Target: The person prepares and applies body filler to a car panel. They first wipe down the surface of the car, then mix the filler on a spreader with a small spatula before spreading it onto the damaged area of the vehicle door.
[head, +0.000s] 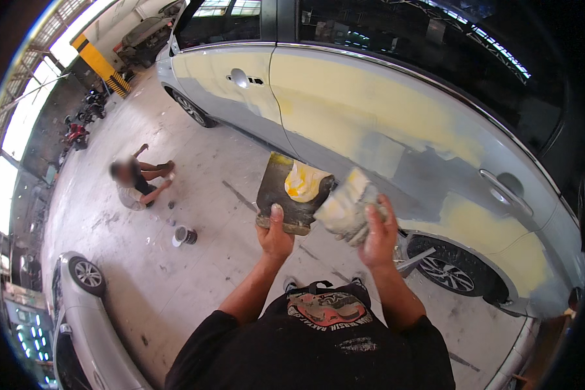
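Observation:
My left hand grips the near edge of a dark putty board, thumb on top. A mound of white body filler streaked with yellow lies on the board's right half. In my right hand is a putty spreader, smeared with whitish filler and slightly blurred. Its edge is close to the board's right side; I cannot tell whether they touch. Beyond both hands stands a silver car, its side panels covered with pale yellow filler and grey patches.
To the left, a person sits on the concrete floor. An open can stands nearby. Another silver car is at lower left. A grey bar-like object projects by the near wheel. Farther off rises a yellow pillar.

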Demonstrator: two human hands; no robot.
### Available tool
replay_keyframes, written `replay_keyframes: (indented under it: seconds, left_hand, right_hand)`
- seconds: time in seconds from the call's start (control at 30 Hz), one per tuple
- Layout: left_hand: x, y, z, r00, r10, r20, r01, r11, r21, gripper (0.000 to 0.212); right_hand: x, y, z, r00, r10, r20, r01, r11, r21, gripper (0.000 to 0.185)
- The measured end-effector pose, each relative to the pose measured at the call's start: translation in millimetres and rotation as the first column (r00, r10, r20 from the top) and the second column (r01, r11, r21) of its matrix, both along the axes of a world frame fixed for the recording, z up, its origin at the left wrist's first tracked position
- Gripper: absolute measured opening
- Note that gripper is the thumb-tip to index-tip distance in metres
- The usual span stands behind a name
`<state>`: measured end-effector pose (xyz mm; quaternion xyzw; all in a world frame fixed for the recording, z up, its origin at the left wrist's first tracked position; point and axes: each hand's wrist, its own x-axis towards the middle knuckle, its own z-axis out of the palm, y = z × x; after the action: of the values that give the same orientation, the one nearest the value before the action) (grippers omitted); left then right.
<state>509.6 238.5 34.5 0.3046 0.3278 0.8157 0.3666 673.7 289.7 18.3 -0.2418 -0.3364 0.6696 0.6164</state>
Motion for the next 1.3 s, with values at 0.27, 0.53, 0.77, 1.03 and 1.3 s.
replay_keyframes:
  seconds: [0.27,0.53,0.77,1.03,1.3]
  left_hand:
    - [-77.7,-40.4,-14.9,0.619,-0.309,-0.722,0.163,0.950,-0.266,0.036]
    - [-155.3,-57.4,2.8,0.925,-0.286,0.251,0.342,0.913,-0.221,0.033]
    - [-172.4,-66.9,-9.9,0.964,-0.175,0.202,0.239,0.904,-0.354,0.029]
    - [-192.7,-58.5,-6.2,0.944,-0.212,0.252,0.265,0.943,-0.200,0.033]
    - [-224.6,-27.7,-4.1,0.920,-0.302,0.250,0.339,0.933,-0.120,0.037]
  right_hand:
    - [-96.3,-15.2,32.3,0.980,0.144,-0.135,-0.135,0.988,0.076,0.038]
    - [-121.2,-29.7,58.9,0.277,-0.742,0.610,-0.661,0.313,0.682,0.036]
    - [-162.1,-46.1,62.0,0.232,-0.731,0.642,-0.698,0.335,0.633,0.036]
    - [-184.4,-31.4,67.4,0.417,-0.640,0.646,-0.621,0.318,0.716,0.037]
    - [-216.8,-2.6,51.5,0.516,-0.527,0.675,-0.618,0.317,0.720,0.048]
